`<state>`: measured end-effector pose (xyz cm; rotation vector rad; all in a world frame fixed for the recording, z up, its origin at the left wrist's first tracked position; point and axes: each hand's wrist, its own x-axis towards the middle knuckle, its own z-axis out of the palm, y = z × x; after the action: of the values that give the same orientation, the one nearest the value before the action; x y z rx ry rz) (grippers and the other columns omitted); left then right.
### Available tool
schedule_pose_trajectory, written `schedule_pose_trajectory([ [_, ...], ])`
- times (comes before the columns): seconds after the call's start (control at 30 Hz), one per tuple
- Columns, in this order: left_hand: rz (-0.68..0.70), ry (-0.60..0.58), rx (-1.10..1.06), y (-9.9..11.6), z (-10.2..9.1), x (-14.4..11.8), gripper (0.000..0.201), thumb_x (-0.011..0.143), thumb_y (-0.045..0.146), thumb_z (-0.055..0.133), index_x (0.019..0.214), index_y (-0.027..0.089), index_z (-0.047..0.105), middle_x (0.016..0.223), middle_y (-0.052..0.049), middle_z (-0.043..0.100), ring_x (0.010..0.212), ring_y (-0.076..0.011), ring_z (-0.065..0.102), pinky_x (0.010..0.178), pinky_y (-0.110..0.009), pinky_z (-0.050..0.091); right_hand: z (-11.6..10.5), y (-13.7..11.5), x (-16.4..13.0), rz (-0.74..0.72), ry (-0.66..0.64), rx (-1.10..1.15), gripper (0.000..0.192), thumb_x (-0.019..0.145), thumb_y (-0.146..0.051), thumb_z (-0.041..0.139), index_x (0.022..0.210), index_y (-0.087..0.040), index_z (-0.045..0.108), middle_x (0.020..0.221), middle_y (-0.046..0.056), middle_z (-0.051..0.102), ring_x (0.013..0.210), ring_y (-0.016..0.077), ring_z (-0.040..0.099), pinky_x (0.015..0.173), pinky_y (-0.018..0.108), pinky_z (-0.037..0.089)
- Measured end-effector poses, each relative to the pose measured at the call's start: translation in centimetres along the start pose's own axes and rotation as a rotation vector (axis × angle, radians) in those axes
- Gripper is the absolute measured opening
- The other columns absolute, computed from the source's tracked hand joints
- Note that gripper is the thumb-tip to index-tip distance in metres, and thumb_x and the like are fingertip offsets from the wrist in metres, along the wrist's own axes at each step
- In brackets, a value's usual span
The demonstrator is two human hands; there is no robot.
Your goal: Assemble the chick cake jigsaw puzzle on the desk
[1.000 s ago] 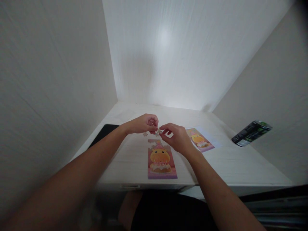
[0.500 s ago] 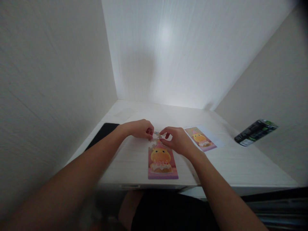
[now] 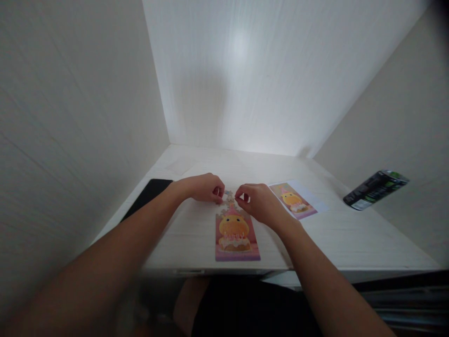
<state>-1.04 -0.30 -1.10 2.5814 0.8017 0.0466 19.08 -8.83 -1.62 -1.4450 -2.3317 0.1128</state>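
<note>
Forearms came in bare from the near edge and met at the far end of the puzzle (image 3: 235, 234), a narrow pink strip lying flat on the pale, wood-grained table (image 3: 351, 238). Printed on it was a round yellow creature over a cake; its near rim was straight and finished, its far rim ragged with open tabs. At the strip's 11 o'clock sat the left hand (image 3: 205, 187), fingers curled in and pressed to the thumb, though whether anything was pinched there I could not tell. At 1 o'clock, the right hand (image 3: 257, 201) had thumb and forefinger closed near a small loose piece (image 3: 229, 193) lying at the ragged edge, between the two hands. Done well, by my reading, the piece wanted squaring to the gap first, tab over notch, then a flat press from above, with the other hand steadying the thin card so it could not skate on the smooth top.

Further out at 2 o'clock lay a glossy reference picture (image 3: 294, 200) showing the same creature. A black flat pad (image 3: 149, 196) sat at 10 o'clock, a dark can-shaped thing (image 3: 375, 189) at 3 o'clock, matte white walls beyond.
</note>
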Motion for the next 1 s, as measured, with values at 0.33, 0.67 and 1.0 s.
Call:
schedule_pose_trajectory([
  [0.33, -0.004, -0.033, 0.052, 0.1, -0.1, 0.0, 0.017, 0.075, 0.033, 0.063, 0.082, 0.018, 0.068, 0.071, -0.001, 0.065, 0.059, -0.01, 0.051, 0.054, -0.022, 0.032, 2.2, 1.2, 0.2, 0.063, 0.017, 0.101, 0.019, 0.082, -0.019, 0.058, 0.097, -0.021, 0.069, 0.091, 0.004, 0.071, 0.081, 0.0164, 0.063, 0.076, 0.028, 0.046],
  [0.67, 0.02, -0.022, 0.027, -0.1, 0.3, 0.3, 0.017, 0.075, 0.032, 0.063, 0.082, 0.018, 0.069, 0.07, -0.001, 0.065, 0.057, -0.0091, 0.051, 0.054, -0.022, 0.032, 2.6, 1.4, 0.4, 0.12, 0.031, 0.195, 0.015, 0.078, -0.023, 0.062, 0.09, -0.019, 0.07, 0.085, 0.004, 0.071, 0.075, 0.0148, 0.062, 0.069, 0.025, 0.045],
  [1.0, 0.051, -0.017, 0.03, -0.6, 0.3, 0.5, 0.015, 0.076, 0.029, 0.062, 0.084, 0.02, 0.072, 0.073, -0.001, 0.068, 0.062, -0.0101, 0.055, 0.058, -0.021, 0.036, 3.8, 2.0, 0.9, 0.176, 0.038, 0.345, 0.017, 0.074, -0.019, 0.064, 0.091, -0.018, 0.066, 0.078, 0.003, 0.068, 0.066, 0.0116, 0.058, 0.061, 0.024, 0.044],
])
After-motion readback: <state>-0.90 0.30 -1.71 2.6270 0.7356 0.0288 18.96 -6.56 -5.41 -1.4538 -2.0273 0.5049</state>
